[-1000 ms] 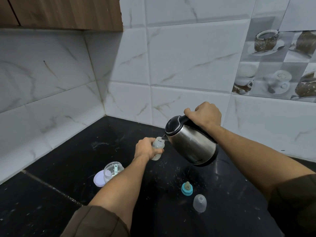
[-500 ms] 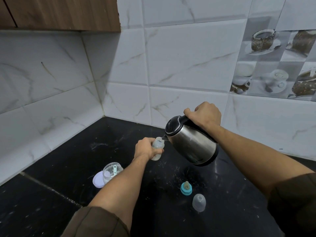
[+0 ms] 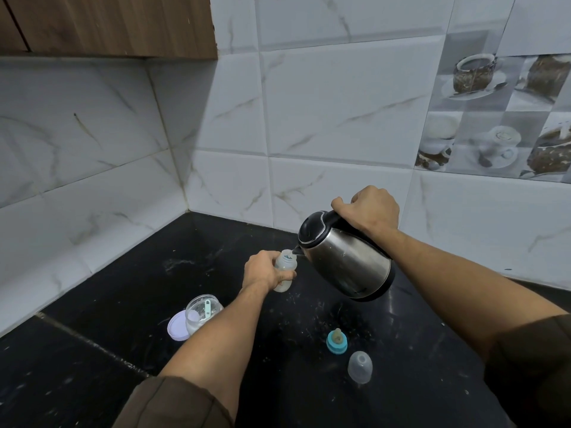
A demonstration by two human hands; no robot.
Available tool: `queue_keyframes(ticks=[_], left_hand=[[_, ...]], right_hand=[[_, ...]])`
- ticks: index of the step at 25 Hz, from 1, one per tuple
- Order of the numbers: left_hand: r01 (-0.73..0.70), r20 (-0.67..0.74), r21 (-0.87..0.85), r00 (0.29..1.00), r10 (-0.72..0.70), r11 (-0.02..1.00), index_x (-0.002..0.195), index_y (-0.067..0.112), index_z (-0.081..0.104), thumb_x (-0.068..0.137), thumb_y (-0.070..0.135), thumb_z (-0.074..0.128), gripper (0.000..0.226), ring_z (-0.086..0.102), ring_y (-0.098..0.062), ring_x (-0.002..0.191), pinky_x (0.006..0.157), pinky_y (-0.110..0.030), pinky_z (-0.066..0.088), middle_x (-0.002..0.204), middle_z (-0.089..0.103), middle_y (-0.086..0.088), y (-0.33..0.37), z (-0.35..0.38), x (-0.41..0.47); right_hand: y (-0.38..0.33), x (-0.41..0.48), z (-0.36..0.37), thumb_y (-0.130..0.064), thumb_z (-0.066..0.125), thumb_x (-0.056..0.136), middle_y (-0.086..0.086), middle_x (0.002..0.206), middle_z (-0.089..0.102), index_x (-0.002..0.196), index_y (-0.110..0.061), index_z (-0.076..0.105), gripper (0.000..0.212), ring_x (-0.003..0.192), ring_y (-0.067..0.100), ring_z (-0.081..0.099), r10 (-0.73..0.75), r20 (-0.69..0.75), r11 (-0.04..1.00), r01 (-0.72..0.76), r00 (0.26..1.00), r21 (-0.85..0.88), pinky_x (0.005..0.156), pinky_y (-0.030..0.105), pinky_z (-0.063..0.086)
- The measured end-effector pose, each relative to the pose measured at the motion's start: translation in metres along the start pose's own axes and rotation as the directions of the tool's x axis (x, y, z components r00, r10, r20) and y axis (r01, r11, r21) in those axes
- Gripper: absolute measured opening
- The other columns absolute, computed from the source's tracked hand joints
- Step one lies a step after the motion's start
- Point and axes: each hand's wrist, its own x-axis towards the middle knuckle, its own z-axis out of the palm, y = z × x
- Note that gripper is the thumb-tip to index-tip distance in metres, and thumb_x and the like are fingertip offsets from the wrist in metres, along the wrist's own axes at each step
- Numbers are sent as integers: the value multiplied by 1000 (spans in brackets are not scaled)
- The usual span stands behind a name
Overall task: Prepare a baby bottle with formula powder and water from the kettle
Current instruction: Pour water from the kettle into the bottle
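Observation:
My left hand point(image 3: 262, 270) grips a small translucent baby bottle point(image 3: 285, 267) standing upright on the black counter point(image 3: 123, 273). My right hand point(image 3: 369, 211) holds the black handle of a steel kettle point(image 3: 346, 257), which is tilted left with its spout right at the bottle's open mouth. An open clear formula jar point(image 3: 204, 312) with white powder and a pale green scoop stands left of my forearm. The teal nipple ring point(image 3: 336, 341) and the clear bottle cap point(image 3: 360, 367) lie on the counter in front.
A lilac jar lid point(image 3: 176, 329) lies against the formula jar. White marble tiles form a corner behind the counter, with a wooden cabinet point(image 3: 108, 23) above left. White specks are scattered on the counter around the bottle.
Both hands, the kettle and the bottle stay as they were; only the view has drifted slightly.

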Motion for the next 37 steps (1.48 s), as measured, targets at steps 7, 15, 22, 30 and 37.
queue_keyframes(ticks=[7,15,22,30,37], left_hand=[[-3,3,8,1000,3,1000,113,27,78,71,35,93,45,70,-15,99,97,-38,55,102,77,4,-1,0,0],[-7,6,1,1000,7,1000,109,28,78,70,34,94,42,69,-13,96,94,-34,55,98,76,6,0,1,-2],[-14,3,9,1000,14,1000,113,27,78,71,34,93,45,68,-14,98,97,-37,54,101,76,5,0,2,-2],[-4,8,-15,1000,4,1000,118,25,77,73,34,93,49,68,-15,103,101,-40,54,109,77,2,3,4,-2],[-1,5,-27,1000,2,1000,119,25,77,73,33,93,50,69,-17,105,101,-40,54,110,77,1,3,6,-3]], right_hand=[[-1,0,-1,-52,59,76,-2,44,34,47,-16,39,51,47,24,41,5,8,1000,-5,1000,-9,50,28,31],[0,-3,-2,-52,59,77,-2,43,33,47,-16,39,51,47,24,40,1,5,1000,-1,1000,-11,49,28,32],[0,-4,-4,-52,60,77,-2,43,32,47,-16,37,52,47,24,38,-14,6,1000,14,1000,-12,49,28,31],[3,-4,-8,-51,60,77,0,44,34,47,-16,37,52,48,24,40,-9,-6,1000,8,1000,-14,49,28,30],[5,-4,-7,-54,58,76,-1,44,34,46,-15,38,52,47,25,41,-8,-5,1000,8,1000,-14,50,29,33]])
